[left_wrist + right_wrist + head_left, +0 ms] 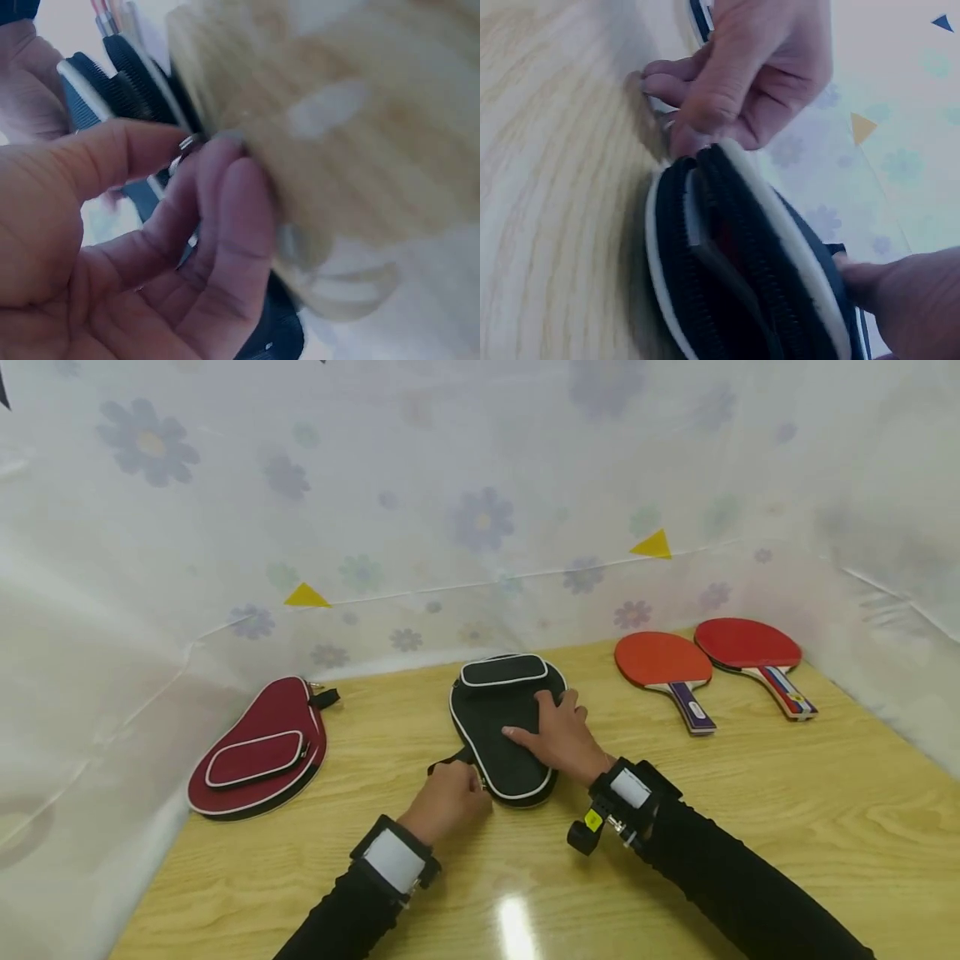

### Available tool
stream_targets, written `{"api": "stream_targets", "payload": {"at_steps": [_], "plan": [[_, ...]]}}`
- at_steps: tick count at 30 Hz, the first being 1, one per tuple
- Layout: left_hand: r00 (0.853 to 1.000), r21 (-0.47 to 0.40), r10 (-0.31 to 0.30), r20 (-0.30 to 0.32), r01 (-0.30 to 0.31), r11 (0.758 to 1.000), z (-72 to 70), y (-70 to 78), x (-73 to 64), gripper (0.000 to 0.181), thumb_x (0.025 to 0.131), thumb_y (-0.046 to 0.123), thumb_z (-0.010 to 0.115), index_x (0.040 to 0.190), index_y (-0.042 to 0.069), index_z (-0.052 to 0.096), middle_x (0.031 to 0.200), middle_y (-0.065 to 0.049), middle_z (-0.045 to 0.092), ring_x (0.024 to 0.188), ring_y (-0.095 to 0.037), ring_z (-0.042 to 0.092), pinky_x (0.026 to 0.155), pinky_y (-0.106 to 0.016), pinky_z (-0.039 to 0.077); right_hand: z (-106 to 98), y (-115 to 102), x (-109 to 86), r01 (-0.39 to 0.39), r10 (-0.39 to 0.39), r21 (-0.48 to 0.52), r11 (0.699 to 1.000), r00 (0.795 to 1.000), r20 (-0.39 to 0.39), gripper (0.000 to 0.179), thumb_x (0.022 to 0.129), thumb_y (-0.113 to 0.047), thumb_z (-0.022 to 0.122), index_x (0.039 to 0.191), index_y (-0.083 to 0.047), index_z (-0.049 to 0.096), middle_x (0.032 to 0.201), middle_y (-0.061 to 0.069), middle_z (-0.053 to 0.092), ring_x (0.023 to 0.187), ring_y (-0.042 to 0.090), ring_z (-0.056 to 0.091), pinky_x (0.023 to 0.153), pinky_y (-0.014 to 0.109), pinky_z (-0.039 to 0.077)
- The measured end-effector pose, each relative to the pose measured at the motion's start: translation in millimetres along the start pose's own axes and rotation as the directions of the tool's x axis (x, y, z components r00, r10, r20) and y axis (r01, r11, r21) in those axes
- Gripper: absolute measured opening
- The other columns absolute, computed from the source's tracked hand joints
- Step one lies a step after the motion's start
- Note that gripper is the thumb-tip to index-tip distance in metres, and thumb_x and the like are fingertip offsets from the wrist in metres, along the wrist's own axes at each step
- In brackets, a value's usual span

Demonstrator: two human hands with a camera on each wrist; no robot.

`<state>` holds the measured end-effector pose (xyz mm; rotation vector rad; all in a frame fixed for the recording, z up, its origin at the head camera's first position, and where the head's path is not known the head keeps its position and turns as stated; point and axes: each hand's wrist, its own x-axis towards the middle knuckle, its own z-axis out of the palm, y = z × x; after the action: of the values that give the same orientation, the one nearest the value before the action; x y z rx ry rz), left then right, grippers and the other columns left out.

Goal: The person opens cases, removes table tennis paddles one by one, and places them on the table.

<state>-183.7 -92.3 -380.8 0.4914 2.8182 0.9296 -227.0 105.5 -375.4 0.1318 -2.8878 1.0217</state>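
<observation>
A black table tennis bat case (501, 727) with white piping lies mid-table, its small pocket toward the wall. My left hand (450, 797) is at its lower left edge. In the left wrist view, thumb and fingertips pinch a metal zipper pull (187, 144). My right hand (566, 739) rests spread on the case's right side, thumb across the top face. The right wrist view shows the zipper teeth (679, 240) parted along this edge. Between them shows the pale edge of a flat thing (727, 266) inside; most of it is hidden.
A dark red bat case (262, 714) with a front pocket lies at the left. Two red table tennis bats (663, 658) (750, 643) lie side by side at the back right. A flowered sheet (480, 518) hangs behind the wooden table (750, 827).
</observation>
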Motion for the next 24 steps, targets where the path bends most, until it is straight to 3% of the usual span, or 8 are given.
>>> {"api": "stream_targets", "payload": {"at_steps": [6, 9, 12, 14, 16, 18, 21, 24], "plan": [[0.998, 0.014, -0.011, 0.064, 0.01, 1.0, -11.3, 3.6, -5.2, 0.049, 0.089, 0.007, 0.068, 0.047, 0.015, 0.044, 0.044, 0.011, 0.032, 0.04, -0.006, 0.03, 0.043, -0.023, 0.023, -9.1, -8.6, 3.1, -0.088, 0.101, 0.215, 0.973, 0.994, -0.051, 0.084, 0.091, -0.022, 0.077, 0.154, 0.0, 0.025, 0.148, 0.035, 0.015, 0.127, 0.053, 0.037, 0.097, 0.059, 0.045], [1.0, 0.015, 0.022, 0.011, -0.022, 1.0, -19.2, 6.2, -7.5, 0.042, 0.091, 0.007, 0.066, 0.052, 0.013, 0.051, 0.048, 0.009, 0.037, 0.042, -0.008, 0.034, 0.045, -0.023, 0.027, -14.8, -19.3, 2.3, -0.045, 0.077, 0.268, 0.962, 0.991, -0.108, 0.086, 0.091, -0.013, 0.076, 0.156, -0.001, 0.022, 0.149, 0.034, 0.019, 0.128, 0.05, 0.041, 0.099, 0.057, 0.045], [0.99, 0.015, 0.062, -0.131, -0.06, 0.998, -27.8, 9.5, -7.8, 0.028, 0.094, 0.008, 0.065, 0.066, 0.008, 0.061, 0.059, 0.004, 0.05, 0.05, -0.009, 0.043, 0.049, -0.025, 0.035, -19.5, -34.3, -0.2, 0.065, -0.011, 0.301, 0.952, 0.984, -0.177, 0.086, 0.091, -0.01, 0.074, 0.158, -0.001, 0.02, 0.149, 0.033, 0.026, 0.128, 0.048, 0.044, 0.103, 0.057, 0.043], [0.969, 0.03, 0.083, -0.233, -0.078, 0.996, -33.6, 11.6, -7.3, 0.021, 0.097, 0.012, 0.064, 0.077, 0.006, 0.066, 0.066, 0.001, 0.057, 0.054, -0.01, 0.048, 0.051, -0.027, 0.04, -20.0, -44.8, -1.9, 0.158, -0.088, 0.33, 0.931, 0.972, -0.219, 0.085, 0.093, -0.011, 0.071, 0.159, -0.001, 0.018, 0.151, 0.03, 0.03, 0.132, 0.045, 0.044, 0.105, 0.057, 0.041], [0.948, 0.036, 0.085, -0.306, -0.078, 0.996, -39.7, 13.0, -6.8, 0.02, 0.101, 0.018, 0.063, 0.086, 0.005, 0.068, 0.073, -0.002, 0.063, 0.058, -0.011, 0.053, 0.054, -0.028, 0.045, -18.1, -55.2, -3.2, 0.255, -0.174, 0.378, 0.89, 0.956, -0.235, 0.084, 0.096, -0.014, 0.068, 0.16, -0.002, 0.015, 0.151, 0.026, 0.036, 0.13, 0.041, 0.048, 0.104, 0.055, 0.043], [0.932, 0.027, 0.071, -0.355, -0.066, 0.997, -46.1, 13.4, -6.5, 0.025, 0.103, 0.022, 0.059, 0.091, 0.003, 0.069, 0.077, -0.005, 0.066, 0.059, -0.013, 0.057, 0.055, -0.03, 0.048, -12.9, -64.3, -3.8, 0.33, -0.254, 0.431, 0.84, 0.941, -0.225, 0.084, 0.1, -0.018, 0.064, 0.161, -0.003, 0.009, 0.153, 0.023, 0.038, 0.128, 0.037, 0.053, 0.101, 0.051, 0.047], [0.915, -0.024, 0.046, -0.4, -0.061, 0.998, -56.3, 11.8, -6.7, 0.032, 0.108, 0.025, 0.05, 0.104, -0.001, 0.068, 0.086, -0.011, 0.069, 0.066, -0.019, 0.066, 0.059, -0.033, 0.054, -1.7, -75.1, -5.7, 0.381, -0.349, 0.495, 0.781, 0.923, -0.161, 0.083, 0.104, -0.025, 0.058, 0.163, -0.009, 0.002, 0.156, 0.019, 0.037, 0.122, 0.033, 0.059, 0.095, 0.047, 0.053], [0.908, -0.122, -0.011, -0.418, -0.044, 0.992, -68.1, 9.6, -7.7, 0.043, 0.111, 0.031, 0.039, 0.122, -0.004, 0.062, 0.1, -0.017, 0.07, 0.078, -0.027, 0.072, 0.065, -0.037, 0.058, 10.7, -79.9, -9.3, 0.417, -0.439, 0.509, 0.753, 0.894, -0.082, 0.078, 0.107, -0.029, 0.051, 0.163, -0.01, -0.001, 0.163, 0.016, 0.026, 0.13, 0.031, 0.054, 0.101, 0.047, 0.049]]}}
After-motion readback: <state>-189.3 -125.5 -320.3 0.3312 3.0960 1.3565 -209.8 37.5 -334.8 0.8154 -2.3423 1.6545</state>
